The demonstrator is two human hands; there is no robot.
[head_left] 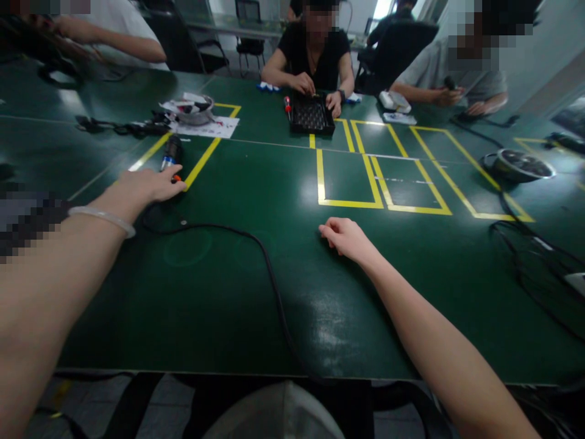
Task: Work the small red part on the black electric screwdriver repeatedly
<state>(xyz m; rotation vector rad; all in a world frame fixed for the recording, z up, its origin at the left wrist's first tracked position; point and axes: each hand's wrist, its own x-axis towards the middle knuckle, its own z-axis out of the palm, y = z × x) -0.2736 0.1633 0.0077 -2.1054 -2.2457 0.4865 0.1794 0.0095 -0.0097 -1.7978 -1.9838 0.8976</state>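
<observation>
My left hand [146, 186] is at the left of the green table, with its fingers closed around a black corded electric screwdriver [172, 152]. A blue ring and a silvery band show on the tool, and a bit of orange shows between thumb and forefinger. The hand hides the rest of the tool. Its black cord [256, 238] trails from under the hand, across the table and over the near edge. My right hand [346, 238] rests on the table just below the yellow tape, fingers curled in, with nothing visible in them.
Yellow tape rectangles [350, 204] mark the green table [219, 305]. A metal bowl [194, 113] on paper stands far left; another bowl [523, 164] and cables [516, 256] lie right. Across the table, a co-worker's hands are at a black tray [313, 125] beside a red-handled screwdriver [287, 105].
</observation>
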